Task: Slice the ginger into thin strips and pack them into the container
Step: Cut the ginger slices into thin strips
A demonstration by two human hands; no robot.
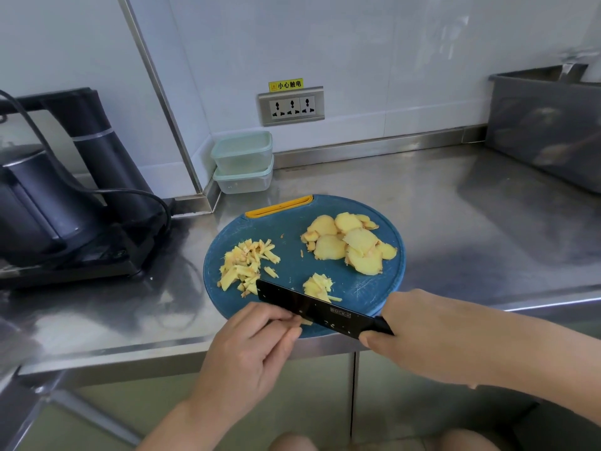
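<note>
A round blue cutting board (292, 236) lies on the steel counter. Flat ginger slices (349, 242) are heaped on its right side. A pile of cut ginger strips (245, 263) lies on its left side, and a smaller bunch of strips (318, 286) sits just behind the blade. My right hand (419, 330) grips the handle of a black knife (312, 307), the blade lying across the board's near edge. My left hand (250, 353) pinches a small ginger piece (305, 322) against the blade's near side. Two stacked clear containers (242, 162) with pale green lids stand against the back wall.
A black appliance (65, 196) with a cable stands at the left on the counter. A grey tub (546, 125) sits at the far right. A wall socket strip (291, 105) is behind the board. The counter's front edge (195, 356) runs just under my hands.
</note>
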